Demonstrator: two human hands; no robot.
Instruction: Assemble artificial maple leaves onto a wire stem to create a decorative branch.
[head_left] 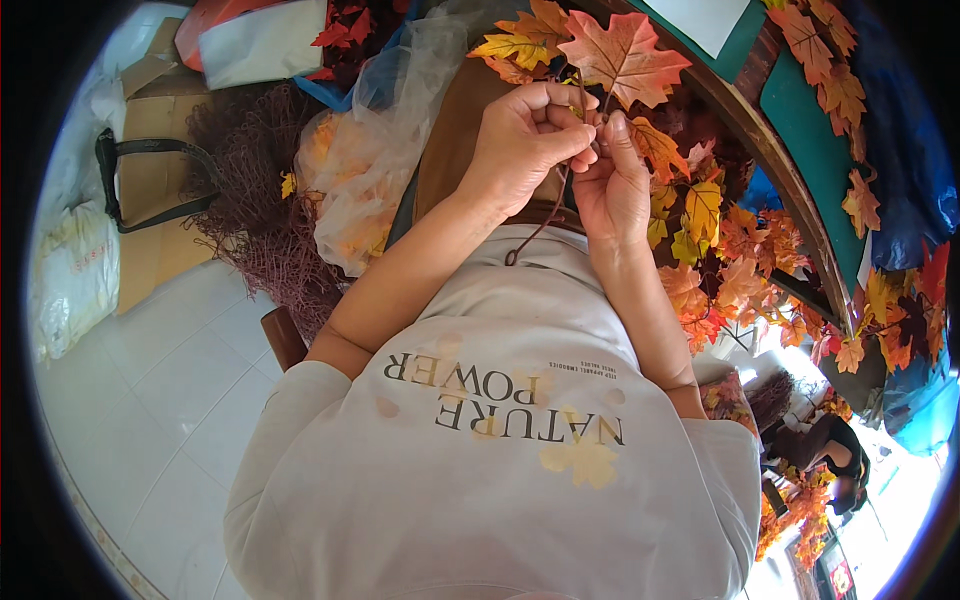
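Observation:
Above my lap, both hands meet at the brown stem [540, 228] of an artificial maple-leaf garland. My left hand [527, 145] is closed, its thumb and fingers pinched round the stem. Close against it, my right hand [614, 188] pinches at the base of an orange-red maple leaf [624, 58], which stands just beyond the fingertips. The stem's lower end, a small loop [512, 257], hangs down over my shirt. Yellow-orange leaves [528, 38] lie beyond my left hand. The exact spot where the leaf and stem meet is partly hidden by my fingers.
A green-topped table [812, 135] curves along the right, with leaf garlands [735, 255] hanging below its edge. To the left are a heap of brown stems [265, 185], a clear plastic bag [350, 170] and a cardboard box [165, 190]. Another person [848, 455] is far right.

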